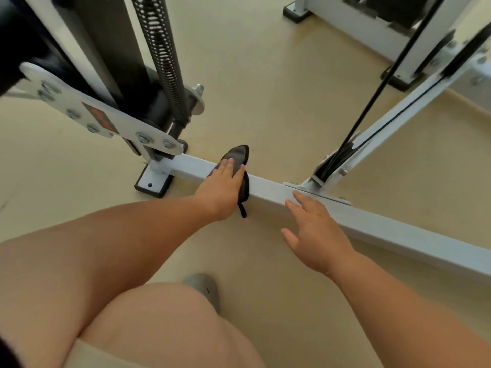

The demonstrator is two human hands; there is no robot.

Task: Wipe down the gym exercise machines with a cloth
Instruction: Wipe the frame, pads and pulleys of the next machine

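A white square steel bar (268,189) of a gym machine's base runs low across the floor from centre left to lower right. A dark grey cloth (237,155) is draped over the bar. My left hand (221,185) presses flat on the cloth with straight fingers. My right hand (313,229) hovers open just in front of the bar, its fingertips touching or nearly touching the bar's near edge beside the bracket.
A black upright with a coil spring (162,57) and a white bolted plate (106,118) stands at the left. A slanted white strut with a black cable (377,134) rises at the right. Another machine base (372,30) is behind. My knee and grey shoe (207,288) are below.
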